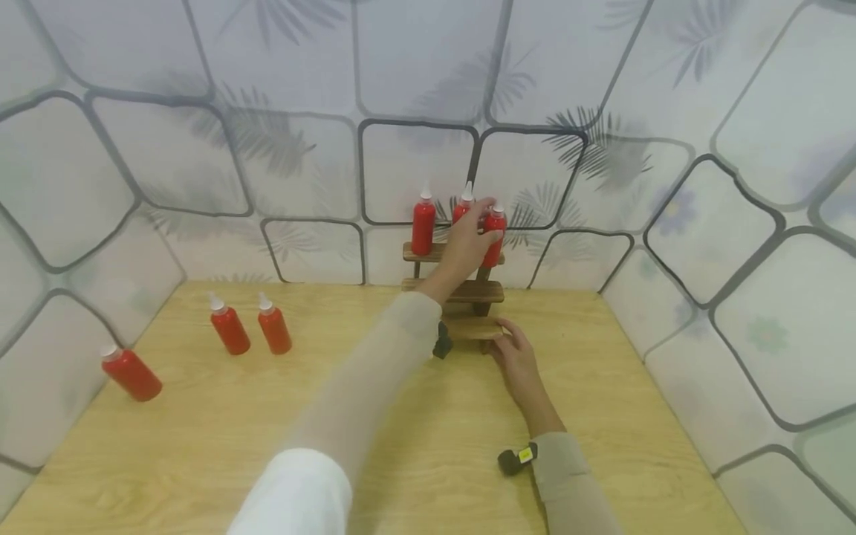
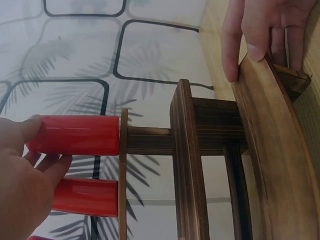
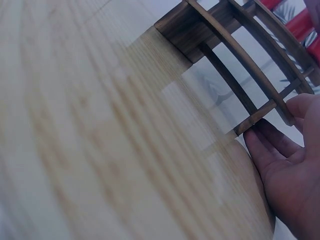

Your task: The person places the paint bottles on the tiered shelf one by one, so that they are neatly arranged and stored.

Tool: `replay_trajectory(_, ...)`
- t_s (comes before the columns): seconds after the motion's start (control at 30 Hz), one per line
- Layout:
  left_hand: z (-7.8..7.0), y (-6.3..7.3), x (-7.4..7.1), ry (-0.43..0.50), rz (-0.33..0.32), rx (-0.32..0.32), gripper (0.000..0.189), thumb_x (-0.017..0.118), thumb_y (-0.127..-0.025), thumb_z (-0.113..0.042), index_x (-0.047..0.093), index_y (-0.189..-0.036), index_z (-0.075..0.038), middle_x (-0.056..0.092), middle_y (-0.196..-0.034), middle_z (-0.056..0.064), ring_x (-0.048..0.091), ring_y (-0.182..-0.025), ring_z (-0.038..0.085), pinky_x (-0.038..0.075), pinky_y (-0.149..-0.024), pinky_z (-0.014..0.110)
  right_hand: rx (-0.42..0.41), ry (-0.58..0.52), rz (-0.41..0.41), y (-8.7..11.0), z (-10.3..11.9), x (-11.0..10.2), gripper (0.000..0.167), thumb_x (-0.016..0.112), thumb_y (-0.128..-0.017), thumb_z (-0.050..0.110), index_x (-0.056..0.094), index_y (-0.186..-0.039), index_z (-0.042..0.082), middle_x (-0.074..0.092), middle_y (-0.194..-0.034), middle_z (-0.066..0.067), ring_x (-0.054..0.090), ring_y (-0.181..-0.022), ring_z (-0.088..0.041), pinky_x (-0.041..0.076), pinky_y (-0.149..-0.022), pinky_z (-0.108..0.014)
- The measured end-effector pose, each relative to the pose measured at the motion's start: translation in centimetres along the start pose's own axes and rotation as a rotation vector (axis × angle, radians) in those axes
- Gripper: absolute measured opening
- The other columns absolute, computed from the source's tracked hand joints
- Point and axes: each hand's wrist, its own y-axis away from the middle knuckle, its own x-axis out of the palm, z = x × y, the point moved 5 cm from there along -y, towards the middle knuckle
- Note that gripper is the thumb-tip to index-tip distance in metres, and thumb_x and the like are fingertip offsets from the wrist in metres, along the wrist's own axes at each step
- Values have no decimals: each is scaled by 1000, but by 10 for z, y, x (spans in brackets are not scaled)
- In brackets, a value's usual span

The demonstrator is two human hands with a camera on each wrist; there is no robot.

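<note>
A three-tier wooden stand [image 1: 455, 291] stands against the back wall, with three red squeeze bottles along its top shelf. My left hand [image 1: 464, 241] reaches across and grips the rightmost bottle [image 1: 493, 236] between thumb and fingers; in the left wrist view that bottle [image 2: 80, 135] has its base at the shelf. Partly hidden behind the hand is the middle bottle [image 1: 463, 212], and the left one [image 1: 423, 224] stands free. My right hand [image 1: 518, 364] holds the right end of the lowest step [image 1: 475, 328], its thumb and fingers around the edge in the right wrist view.
On the wooden table [image 1: 221, 446] to the left, two red bottles stand side by side, one [image 1: 230, 329] and another [image 1: 275, 327]. A third red bottle [image 1: 132, 373] is nearer the left wall. Patterned walls [image 1: 749, 297] close in the back and both sides.
</note>
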Motion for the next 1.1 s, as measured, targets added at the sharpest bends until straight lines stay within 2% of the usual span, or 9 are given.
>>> replay_trajectory(0.13, 1, -7, 4, -37, -2, 7, 58, 67, -97, -9, 44, -150, -18, 57, -142, 8, 59, -124, 22, 53, -103, 40, 5, 25, 5, 1, 0, -2, 47, 52, -105, 16, 42, -150, 10, 51, -136, -19, 60, -124, -24, 48, -109, -30)
replay_trajectory(0.27, 2, -12, 7, -70, 0, -12, 59, 67, -97, -12, 44, -150, -22, 57, -142, 5, 58, -124, 19, 51, -105, 39, 5, 41, 2, 2, 0, -3, 46, 52, -105, 17, 43, -149, 12, 51, -137, -18, 59, -125, -25, 47, -110, -31)
replay_trajectory(0.6, -2, -23, 14, -126, -25, 0, 60, 66, -97, -9, 42, -152, -18, 54, -149, 7, 50, -138, 19, 43, -114, 34, -21, 8, 7, 1, 1, -2, 46, 52, -104, 14, 43, -149, 9, 50, -140, -22, 61, -123, -24, 49, -107, -30)
replay_trajectory(0.87, -2, -24, 15, -119, -53, -10, 61, 66, -97, -9, 41, -152, -19, 55, -148, 7, 51, -136, 20, 43, -115, 35, -23, 9, -10, 0, -1, -1, 43, 52, -104, 14, 47, -147, 10, 63, -118, -13, 64, -116, -24, 50, -106, -30)
replay_trajectory(1.1, -14, -27, 12, -33, -55, 23, 60, 67, -97, -11, 43, -151, -18, 53, -149, 10, 51, -137, 20, 46, -111, 33, -25, 19, -14, 2, 2, -2, 44, 53, -104, 16, 47, -147, 11, 62, -122, -14, 63, -119, -25, 50, -107, -29)
